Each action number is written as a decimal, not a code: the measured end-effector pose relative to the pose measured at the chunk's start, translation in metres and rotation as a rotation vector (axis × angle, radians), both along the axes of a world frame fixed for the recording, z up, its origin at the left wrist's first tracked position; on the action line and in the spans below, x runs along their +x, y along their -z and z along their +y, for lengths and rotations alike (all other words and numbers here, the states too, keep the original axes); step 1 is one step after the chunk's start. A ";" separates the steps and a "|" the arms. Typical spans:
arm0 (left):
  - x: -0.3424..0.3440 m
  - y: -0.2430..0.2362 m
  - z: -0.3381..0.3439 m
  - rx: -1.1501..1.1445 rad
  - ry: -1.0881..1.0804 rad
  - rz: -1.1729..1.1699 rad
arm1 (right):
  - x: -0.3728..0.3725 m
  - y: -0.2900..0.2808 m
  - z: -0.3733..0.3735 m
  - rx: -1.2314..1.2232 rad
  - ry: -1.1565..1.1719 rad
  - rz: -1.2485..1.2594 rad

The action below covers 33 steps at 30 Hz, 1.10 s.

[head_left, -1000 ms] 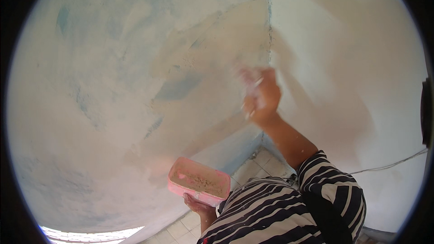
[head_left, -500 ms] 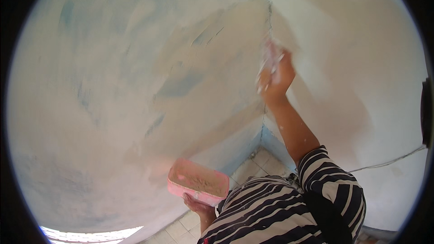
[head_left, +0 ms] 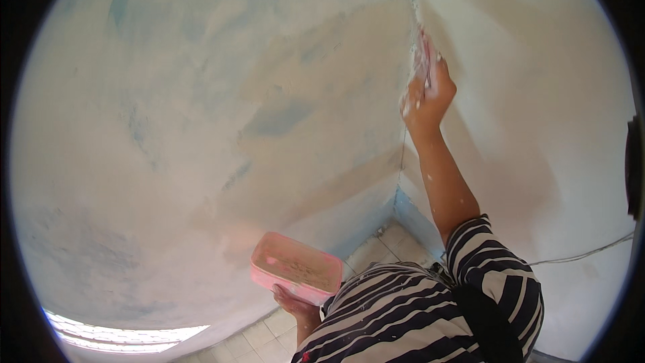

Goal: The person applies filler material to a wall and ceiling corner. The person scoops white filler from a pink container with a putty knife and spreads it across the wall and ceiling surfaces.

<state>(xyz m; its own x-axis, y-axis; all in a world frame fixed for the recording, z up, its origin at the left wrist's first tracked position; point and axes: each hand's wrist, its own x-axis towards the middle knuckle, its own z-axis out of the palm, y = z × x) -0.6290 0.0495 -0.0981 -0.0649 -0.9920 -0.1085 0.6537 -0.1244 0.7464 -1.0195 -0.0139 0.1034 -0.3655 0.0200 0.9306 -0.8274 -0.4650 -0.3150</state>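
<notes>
Resting on left grip, pink rectangular tub

Pale floor tiles lie below, a thin cable at right.

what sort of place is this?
Likely a room indoors, at a corner: a patchy, unfinished-looking wall meets a paler wall above a tiled floor. The left hand holds a pink tub with paste-like residue.

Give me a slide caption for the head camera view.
Left hand holding a pink tub, white-smeared right hand at the wall corner above a tiled floor.
</notes>
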 end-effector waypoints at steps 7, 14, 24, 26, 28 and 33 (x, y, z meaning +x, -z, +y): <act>-0.009 -0.031 0.008 -0.058 0.031 0.064 | 0.117 0.021 0.000 0.191 0.032 0.460; -0.008 -0.015 0.009 0.019 -0.041 0.051 | 0.006 0.045 -0.011 -0.196 -0.143 -0.295; -0.002 -0.036 0.011 0.008 -0.041 -0.027 | 0.102 0.023 -0.047 0.117 0.026 0.182; -0.004 -0.042 0.012 -0.043 -0.043 -0.124 | 0.152 0.029 -0.029 0.332 -0.071 0.248; -0.002 -0.043 0.008 -0.018 -0.013 -0.089 | 0.186 0.039 -0.021 0.363 -0.219 0.366; 0.008 -0.034 0.006 -0.030 -0.005 -0.121 | 0.121 0.076 -0.011 0.286 -0.473 0.006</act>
